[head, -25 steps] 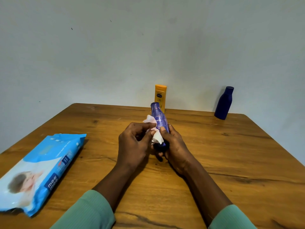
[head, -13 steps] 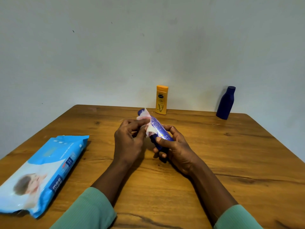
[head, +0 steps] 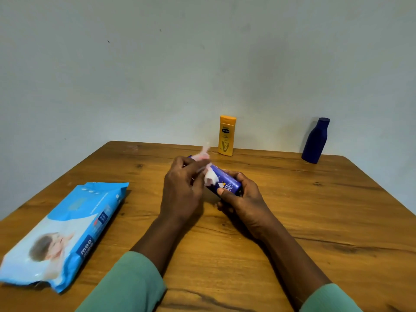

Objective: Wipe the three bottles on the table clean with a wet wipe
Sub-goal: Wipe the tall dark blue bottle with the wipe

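A small purple-blue bottle lies tilted over the middle of the wooden table, its top pointing far left. My right hand grips its lower end. My left hand holds a white wet wipe wrapped round the bottle's upper part, hiding the cap. A yellow bottle stands upright at the far edge by the wall. A dark blue bottle stands at the far right corner.
A blue pack of wet wipes lies flat on the left side of the table. A plain wall rises right behind the table's far edge. Green sleeves cover both forearms at the bottom.
The bottle has tipped from nearly upright to lying slanted to the left. My left hand has slid the wipe up along it toward the cap end.
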